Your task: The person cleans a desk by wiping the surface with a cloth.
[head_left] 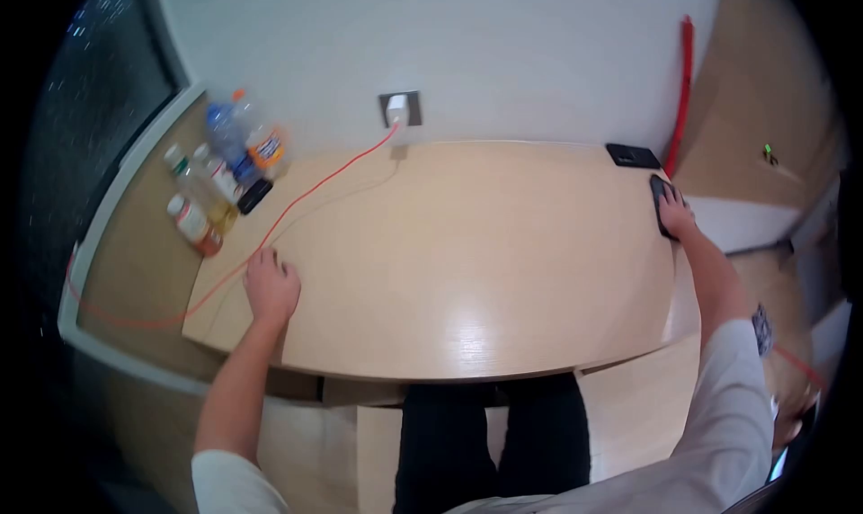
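Observation:
My left hand (272,285) rests palm down on the left part of the wooden table, thumb apart from the fingers. Its fingertips lie right beside the red cable (311,190); whether they touch it, I cannot tell. At the table's right edge, my right hand (676,214) has its fingers over a flat black phone (659,210), part of which the hand covers. A second black phone (632,156) lies just beyond, near the wall.
The cable runs from a white charger (397,109) in the wall socket across the table (449,253) and over its left side. Several plastic bottles (268,149) and a small black object (255,196) stand or lie at the left. A red strip (685,91) hangs at the right.

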A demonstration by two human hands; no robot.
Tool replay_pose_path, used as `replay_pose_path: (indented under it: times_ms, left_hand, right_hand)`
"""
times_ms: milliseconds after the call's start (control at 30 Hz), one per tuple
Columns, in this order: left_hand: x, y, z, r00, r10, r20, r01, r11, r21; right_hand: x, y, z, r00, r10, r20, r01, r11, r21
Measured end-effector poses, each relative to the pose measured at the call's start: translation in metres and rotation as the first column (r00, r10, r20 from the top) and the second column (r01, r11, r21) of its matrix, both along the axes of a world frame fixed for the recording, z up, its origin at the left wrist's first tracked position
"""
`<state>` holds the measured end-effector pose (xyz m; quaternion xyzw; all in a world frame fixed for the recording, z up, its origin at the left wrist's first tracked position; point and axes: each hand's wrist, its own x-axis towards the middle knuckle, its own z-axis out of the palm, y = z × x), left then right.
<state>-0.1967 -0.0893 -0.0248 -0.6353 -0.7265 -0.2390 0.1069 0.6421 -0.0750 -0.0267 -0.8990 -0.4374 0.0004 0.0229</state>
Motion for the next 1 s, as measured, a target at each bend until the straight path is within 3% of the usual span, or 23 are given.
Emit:
replay_pose_path:
  times_ms: [367, 633, 1000]
  left_hand:
    - [0.009, 0.000, 0.003, 1.000, -0.003, -0.008, 0.004, 0.999, 0.036]
    - [0.005, -0.006, 0.006, 1.000, 0.000, 0.003, 0.000, 1.000, 0.012]
    - [-0.007, 0.002, -0.003, 0.996, -0.025, 0.082, 0.026, 1.000, -0.011]
  right_hand:
    - [-0.038, -0.003, 0.027, 0.999, -0.043, -0.009, 0.042, 0.997, -0.066]
    - [-0.062, 0.001, 0.023, 0.966, -0.255, -0.044, 0.257, 0.963, 0.081]
    - [-0.058, -0.003, 0.020, 0.974, -0.222, -0.035, 0.225, 0.965, 0.135]
